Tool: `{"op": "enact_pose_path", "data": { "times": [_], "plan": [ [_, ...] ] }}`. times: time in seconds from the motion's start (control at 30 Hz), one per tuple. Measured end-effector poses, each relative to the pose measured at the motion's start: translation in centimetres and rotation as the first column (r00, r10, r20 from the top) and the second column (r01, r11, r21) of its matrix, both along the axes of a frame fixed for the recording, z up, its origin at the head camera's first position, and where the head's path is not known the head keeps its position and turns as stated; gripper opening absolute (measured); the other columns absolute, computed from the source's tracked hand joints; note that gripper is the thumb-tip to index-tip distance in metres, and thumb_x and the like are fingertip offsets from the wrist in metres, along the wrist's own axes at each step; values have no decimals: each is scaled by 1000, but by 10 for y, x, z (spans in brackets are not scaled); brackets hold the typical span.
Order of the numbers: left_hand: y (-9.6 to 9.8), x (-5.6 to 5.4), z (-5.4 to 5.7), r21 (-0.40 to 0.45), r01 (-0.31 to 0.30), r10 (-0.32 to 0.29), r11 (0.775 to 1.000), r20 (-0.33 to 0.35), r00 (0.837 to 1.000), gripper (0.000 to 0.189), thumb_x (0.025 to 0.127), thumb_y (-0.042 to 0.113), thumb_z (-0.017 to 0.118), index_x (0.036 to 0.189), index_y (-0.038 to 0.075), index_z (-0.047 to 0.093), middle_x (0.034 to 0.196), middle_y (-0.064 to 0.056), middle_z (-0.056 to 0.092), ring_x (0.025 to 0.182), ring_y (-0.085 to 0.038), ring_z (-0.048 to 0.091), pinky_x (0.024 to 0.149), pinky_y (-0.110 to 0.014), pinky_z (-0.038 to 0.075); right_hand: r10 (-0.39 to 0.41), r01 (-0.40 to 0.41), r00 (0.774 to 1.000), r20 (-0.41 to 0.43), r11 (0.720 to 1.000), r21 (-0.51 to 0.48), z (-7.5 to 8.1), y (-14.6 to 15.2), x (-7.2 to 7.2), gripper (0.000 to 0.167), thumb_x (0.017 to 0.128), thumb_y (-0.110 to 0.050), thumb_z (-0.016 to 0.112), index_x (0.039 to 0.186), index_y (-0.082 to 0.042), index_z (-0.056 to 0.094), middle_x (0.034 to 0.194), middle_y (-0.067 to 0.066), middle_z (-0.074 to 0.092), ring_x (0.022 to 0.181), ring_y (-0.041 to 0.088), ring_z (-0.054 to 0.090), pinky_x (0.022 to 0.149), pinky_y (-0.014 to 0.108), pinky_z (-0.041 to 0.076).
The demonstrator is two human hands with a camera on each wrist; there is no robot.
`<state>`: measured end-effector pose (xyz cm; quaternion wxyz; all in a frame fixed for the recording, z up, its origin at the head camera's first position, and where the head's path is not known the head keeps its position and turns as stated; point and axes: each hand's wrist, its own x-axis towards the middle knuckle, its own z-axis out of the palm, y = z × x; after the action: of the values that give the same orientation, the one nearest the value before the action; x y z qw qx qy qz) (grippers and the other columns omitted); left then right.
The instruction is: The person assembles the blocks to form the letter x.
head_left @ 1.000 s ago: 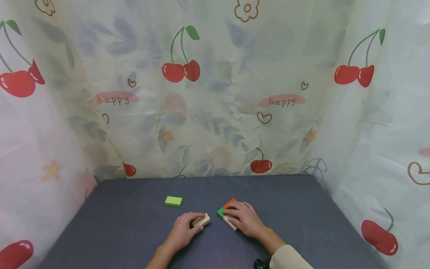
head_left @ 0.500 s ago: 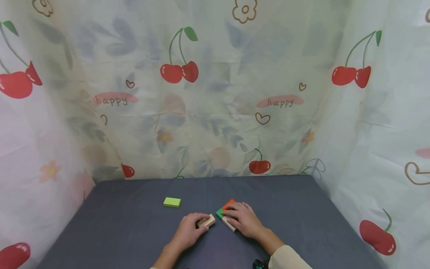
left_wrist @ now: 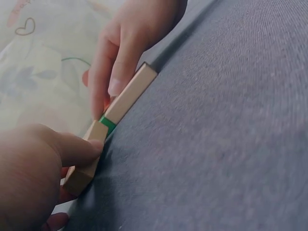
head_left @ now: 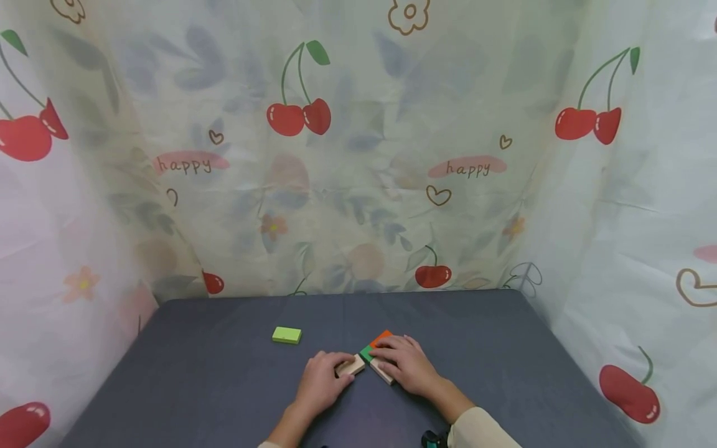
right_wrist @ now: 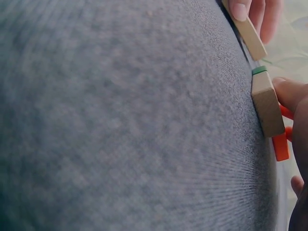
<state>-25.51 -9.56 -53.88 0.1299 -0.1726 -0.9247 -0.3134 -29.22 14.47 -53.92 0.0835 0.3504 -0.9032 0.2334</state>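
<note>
My left hand pinches a plain wooden block between thumb and fingers. This block's far end is close to a green block; in the right wrist view a narrow gap shows between them. A second plain wooden block adjoins the green one and angles toward me. On the other side an orange block runs away to the right. My right hand holds this angled group, its thumb against the second wooden block and its forefinger at the green one. The palm partly hides the orange block.
A lime-green block lies apart, to the left and farther back. Dark grey cloth covers the table. Patterned curtains close off the back and both sides. A small black object is at the right wrist.
My left hand has slid its wooden block to the right, bringing it up close to the green block. My right hand has stayed in place on the angled group.
</note>
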Motion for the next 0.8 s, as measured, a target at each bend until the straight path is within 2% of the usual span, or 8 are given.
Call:
{"op": "enact_pose_path", "data": {
  "times": [0.2, 0.5, 0.8],
  "plan": [
    [7, -1, -5, -29, -38, 37, 999, -31, 999, 31, 75, 25, 83, 105, 22, 76, 100, 5, 70, 80, -13, 53, 71, -36, 41, 5, -5, 1000, -2, 1000, -10, 1, 0, 1, 30, 97, -27, 60, 126, -22, 68, 130, 1, 58, 127, 27, 46, 104, 65, 23],
    [13, -2, -5, -34, -80, 80, 996, -4, 997, 31, 76, 27, 83, 106, 22, 76, 100, 5, 69, 84, -15, 55, 72, -38, 41, 3, -3, 1000, -26, 1000, -12, 0, 0, 0, 30, 97, -28, 60, 126, -22, 68, 129, 0, 58, 127, 26, 46, 104, 64, 24],
    [19, 1, -8, -8, -124, 124, 992, -61, 990, 33, 71, 24, 85, 102, 22, 76, 98, 5, 70, 84, -17, 57, 72, -40, 43, 0, 0, 1000, -17, 1000, -7, 0, 0, 1, 30, 97, -28, 60, 126, -23, 67, 130, -1, 58, 127, 26, 46, 104, 64, 23]
  ]
}}
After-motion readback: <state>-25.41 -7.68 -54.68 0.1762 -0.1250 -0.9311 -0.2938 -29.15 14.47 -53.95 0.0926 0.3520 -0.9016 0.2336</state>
